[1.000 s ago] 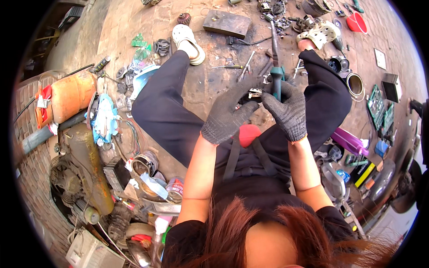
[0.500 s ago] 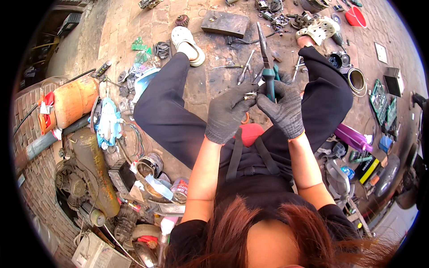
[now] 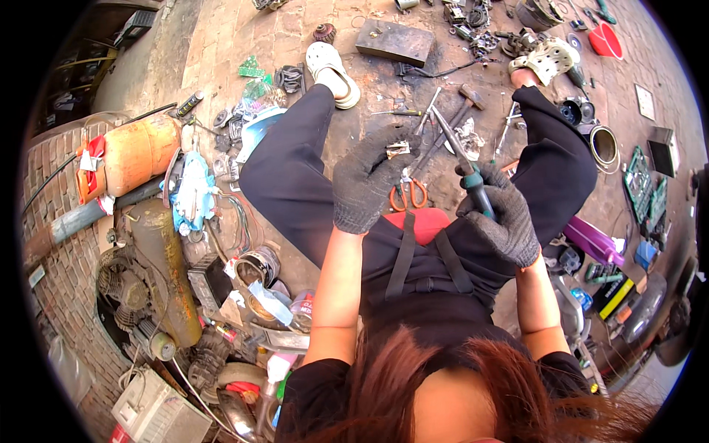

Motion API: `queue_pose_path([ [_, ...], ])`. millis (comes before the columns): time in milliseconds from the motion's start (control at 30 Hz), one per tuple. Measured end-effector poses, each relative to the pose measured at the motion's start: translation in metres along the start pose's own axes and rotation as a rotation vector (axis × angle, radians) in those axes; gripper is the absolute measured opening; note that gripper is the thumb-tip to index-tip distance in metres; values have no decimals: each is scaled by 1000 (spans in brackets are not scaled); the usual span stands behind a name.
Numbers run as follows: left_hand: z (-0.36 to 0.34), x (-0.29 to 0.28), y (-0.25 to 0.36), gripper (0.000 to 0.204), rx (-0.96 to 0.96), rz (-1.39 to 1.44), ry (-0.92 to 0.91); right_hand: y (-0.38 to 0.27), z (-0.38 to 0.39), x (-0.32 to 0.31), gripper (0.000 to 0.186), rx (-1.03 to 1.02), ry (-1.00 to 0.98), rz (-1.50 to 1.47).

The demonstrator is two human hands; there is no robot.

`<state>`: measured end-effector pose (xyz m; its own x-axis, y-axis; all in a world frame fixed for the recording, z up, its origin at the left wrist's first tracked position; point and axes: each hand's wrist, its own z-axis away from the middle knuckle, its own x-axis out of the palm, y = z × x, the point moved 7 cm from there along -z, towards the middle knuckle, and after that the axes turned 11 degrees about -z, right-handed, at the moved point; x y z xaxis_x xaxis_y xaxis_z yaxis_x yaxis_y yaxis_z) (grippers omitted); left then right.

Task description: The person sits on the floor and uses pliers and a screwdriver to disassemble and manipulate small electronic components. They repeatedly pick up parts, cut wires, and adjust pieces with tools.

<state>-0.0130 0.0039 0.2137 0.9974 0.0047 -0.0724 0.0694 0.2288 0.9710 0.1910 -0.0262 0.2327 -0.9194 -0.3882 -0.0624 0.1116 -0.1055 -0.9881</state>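
Both my hands wear dark grey knit gloves. My left hand (image 3: 365, 181) is closed around a small metal part (image 3: 398, 149), whose shiny end shows at the fingertips. Off to the right, my right hand (image 3: 504, 220) grips long-nose pliers (image 3: 480, 193) by their dark green handles. The long jaws point up and to the left, apart from the small part. On the ground beyond my hands lie orange-handled scissors (image 3: 418, 193), a hammer (image 3: 470, 97) and a thin screwdriver (image 3: 403, 112). A crumpled white scrap (image 3: 470, 137) is partly behind the pliers' jaws.
Between my thighs is a red seat (image 3: 428, 225). A metal block (image 3: 396, 43) lies ahead near several loose machine parts. An orange gas cylinder (image 3: 140, 155) and open cans (image 3: 257, 264) stand at left. A green tool case (image 3: 641, 181) and a red bowl (image 3: 605, 40) are at right.
My hands have moved apart. The right hand has drawn the pliers right and toward me, tilting their jaws leftward. My left hand still holds the small part, and the view has shifted slightly.
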Motion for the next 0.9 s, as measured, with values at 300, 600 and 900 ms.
queue_pose_path([
  [300,2,-5,7,33,96,-147,142,4,8,15,23,44,-89,-12],
  [600,1,-2,11,31,104,-122,131,0,10,20,24,42,-102,45],
  [900,3,0,18,32,153,-183,173,4,9,25,22,29,-134,-2],
])
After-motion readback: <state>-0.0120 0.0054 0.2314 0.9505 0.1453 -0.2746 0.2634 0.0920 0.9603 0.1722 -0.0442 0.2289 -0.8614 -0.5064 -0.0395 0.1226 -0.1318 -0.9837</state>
